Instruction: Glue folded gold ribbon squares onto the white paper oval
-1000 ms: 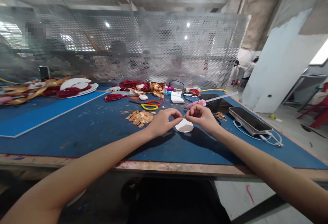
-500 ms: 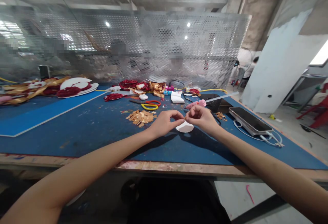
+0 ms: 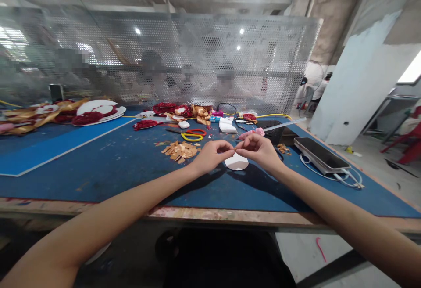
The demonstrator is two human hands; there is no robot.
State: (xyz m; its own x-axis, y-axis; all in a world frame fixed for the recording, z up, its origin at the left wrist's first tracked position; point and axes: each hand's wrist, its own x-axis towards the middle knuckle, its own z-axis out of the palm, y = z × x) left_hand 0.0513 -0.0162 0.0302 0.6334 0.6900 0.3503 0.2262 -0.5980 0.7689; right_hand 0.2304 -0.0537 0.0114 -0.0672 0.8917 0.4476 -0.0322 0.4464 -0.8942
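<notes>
My left hand and my right hand meet at their fingertips above a round white disc, which lies on the blue table. Thumb and forefinger of each are pinched together, and a tiny gold-brown piece shows between them. Its exact shape is mostly hidden by the fingers. Left of my left hand is a loose pile of small cut gold pieces. Just behind my right hand lies a pink glue gun with a long clear glue stick in it.
Red-and-yellow-handled scissors lie behind the gold pile. To the right rests a phone with white cables. Red and gold ribbon material lines the back, below a perforated metal screen. A bright blue board covers the left side.
My fingertips have drawn closer together over the disc, and my right hand has shifted slightly left. More of the disc's upper surface shows now.
</notes>
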